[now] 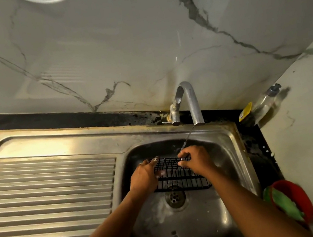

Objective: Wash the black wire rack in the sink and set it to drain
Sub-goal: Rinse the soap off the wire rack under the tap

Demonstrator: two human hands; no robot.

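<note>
The black wire rack (pixel 178 173) is gripped by the left hand (pixel 145 177) and right hand (pixel 197 161) under the faucet (pixel 189 104) stream at lower centre. Rinsing appears under way; the ribbed drainboard (pixel 48 196) at left is judged next.

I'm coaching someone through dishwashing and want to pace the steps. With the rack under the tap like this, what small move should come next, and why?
Probably slide the black wire rack back so its near half comes under the stream. Both the left hand and right hand grip its far end, where the thin water from the tap lands by the right fingers; the near part over the drain sits outside the flow.
</note>
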